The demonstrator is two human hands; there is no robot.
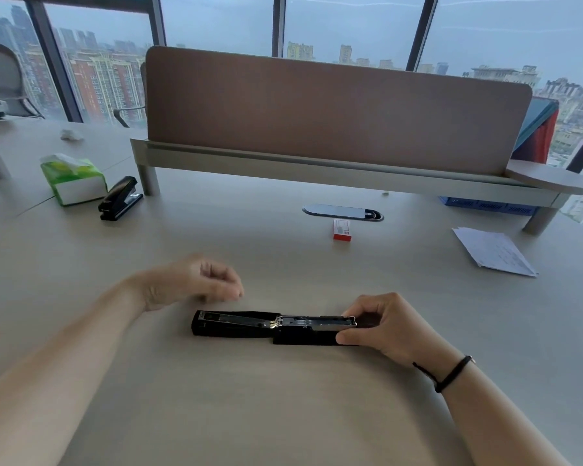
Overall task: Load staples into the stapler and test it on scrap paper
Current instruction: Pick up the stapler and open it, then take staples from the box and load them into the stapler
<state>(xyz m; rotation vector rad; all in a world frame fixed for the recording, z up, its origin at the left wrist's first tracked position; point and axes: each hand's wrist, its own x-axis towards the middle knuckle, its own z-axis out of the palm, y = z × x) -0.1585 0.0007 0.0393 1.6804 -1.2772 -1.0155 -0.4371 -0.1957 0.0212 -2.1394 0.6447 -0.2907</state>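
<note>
A long black stapler [273, 327] lies flat on the pale wooden desk [283, 398], near the person and in the middle. It is swung wide open, so its top part stretches out to the left and its shiny metal tray faces up on the right. The right hand [384, 326] pinches the right end of the open stapler, with the fingers on the far side and the thumb on the near side. A thin black band [451, 371] goes around that wrist. The left hand [202, 280] floats just above the desk, a bit past the left end of the stapler, not touching it. Its fingers are curled in loosely, and it holds nothing you can see. Farther away sits a small red and white box [342, 229], just in front of a grey oval cable cover [342, 211]. Some white paper sheets [493, 251] lie far to the right. Far on the left are a second black stapler [120, 198], closed, and a green tissue pack [73, 178] right beside it.
</note>
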